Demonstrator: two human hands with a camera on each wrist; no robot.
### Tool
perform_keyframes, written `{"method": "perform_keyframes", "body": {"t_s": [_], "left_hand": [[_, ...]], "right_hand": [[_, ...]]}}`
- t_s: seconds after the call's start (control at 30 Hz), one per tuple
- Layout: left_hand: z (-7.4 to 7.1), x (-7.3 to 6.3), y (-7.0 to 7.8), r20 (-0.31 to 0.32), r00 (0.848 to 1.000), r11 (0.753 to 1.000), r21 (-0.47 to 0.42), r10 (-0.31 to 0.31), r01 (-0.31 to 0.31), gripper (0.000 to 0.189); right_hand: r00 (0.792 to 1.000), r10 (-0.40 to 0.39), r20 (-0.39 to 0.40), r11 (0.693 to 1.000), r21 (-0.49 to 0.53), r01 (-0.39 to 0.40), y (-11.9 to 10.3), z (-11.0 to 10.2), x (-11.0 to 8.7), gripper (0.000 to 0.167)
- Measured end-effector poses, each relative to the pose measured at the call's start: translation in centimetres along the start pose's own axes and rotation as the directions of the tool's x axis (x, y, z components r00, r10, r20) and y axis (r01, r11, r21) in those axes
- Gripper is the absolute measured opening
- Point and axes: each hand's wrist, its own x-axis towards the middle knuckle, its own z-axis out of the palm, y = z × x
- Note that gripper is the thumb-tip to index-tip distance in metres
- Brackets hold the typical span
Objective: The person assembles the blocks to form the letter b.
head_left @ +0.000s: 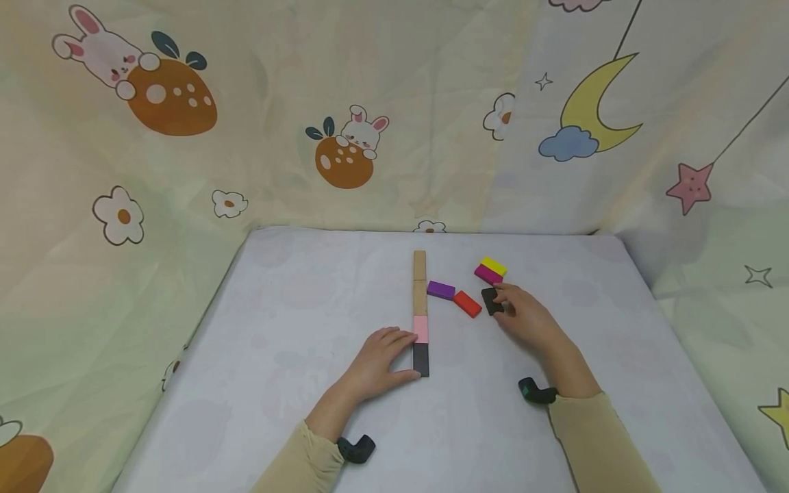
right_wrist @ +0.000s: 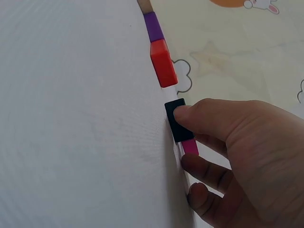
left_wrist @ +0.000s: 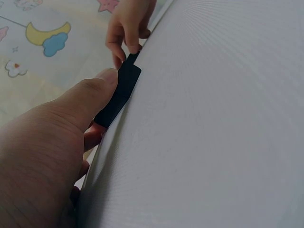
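Blocks form a straight row pointing at the far edge of the tabletop point(head_left: 296, 301), roughly midway between its left and right edges: two tan blocks point(head_left: 420, 266) farthest, then a pink block point(head_left: 422, 327), then a charcoal block point(head_left: 422, 359), touching end to end. The left hand point(head_left: 381, 363) touches the last two. Between row and right edge, a black block point(head_left: 490, 300) sits slanted, pinched by the right hand point(head_left: 527, 315).

Blocks point(head_left: 467, 304) are tan, black, pink, purple, red, magenta, yellow.
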Motion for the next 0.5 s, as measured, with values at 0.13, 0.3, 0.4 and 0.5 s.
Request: {"method": "perform_keyframes", "body": {"t_s": [0.13,0.3,0.4,0.5], "left_hand": [[0.02,-0.01,0.02,0.001,1.0,1.0,0.0,0.003,-0.003,0.075],[-0.06,0.0,0.09,-0.007,1.0,1.0,0.01,0.007,-0.007,0.075],[-0.06,0.02,0.07,-0.018,1.0,1.0,0.021,0.016,-0.015,0.075],[-0.01,0.05,0.02,-0.022,1.0,0.999,0.026,0.02,-0.019,0.075]], "right_hand": [[1.0,0.003,0.005,1.0,0.018,-0.003,0.15,0.01,-0.04,0.037],[1.0,-0.004,-0.006,1.0,0.025,0.004,0.21,-0.04,-0.19,0.057],[1.0,0.01,0.001,0.999,0.042,-0.01,0.08,-0.14,-0.3,0.065],[1.0,0.016,0.01,0.999,0.046,-0.017,-0.03,-0.21,-0.34,0.07]]}}
